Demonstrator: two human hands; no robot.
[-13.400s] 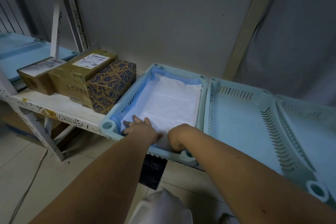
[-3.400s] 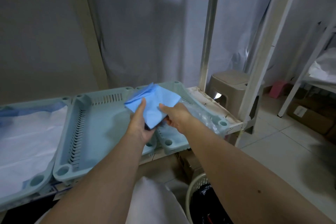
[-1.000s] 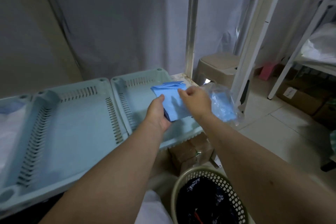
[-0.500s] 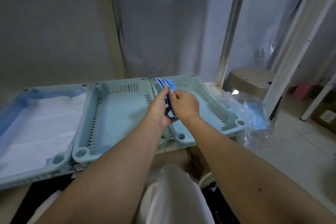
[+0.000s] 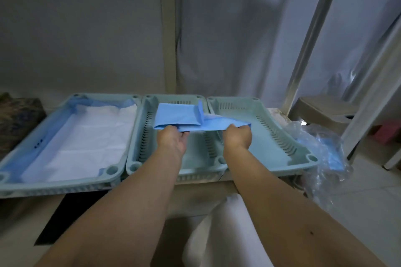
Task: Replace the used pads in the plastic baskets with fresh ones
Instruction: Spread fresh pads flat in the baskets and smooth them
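Three pale blue plastic baskets stand side by side on a shelf. The left basket (image 5: 13, 176) holds a spread pad (image 5: 86, 136), white with blue edges. The middle basket (image 5: 138, 151) and the right basket (image 5: 282, 136) have bare floors. A folded blue pad (image 5: 180, 116) hangs partly unfolded above the middle and right baskets. My left hand (image 5: 172, 141) grips its left end and my right hand (image 5: 237, 137) pinches its right end, the two hands held apart.
A clear plastic bag (image 5: 325, 158) with more blue pads lies at the shelf's right end. A beige stool (image 5: 325, 110) stands behind it. A patterned box (image 5: 17, 119) sits at the far left. White cloth (image 5: 227, 234) lies below between my arms.
My hands were close together on the folded pad; they have pulled apart, opening it sideways over the middle and right baskets. My view has swung left.
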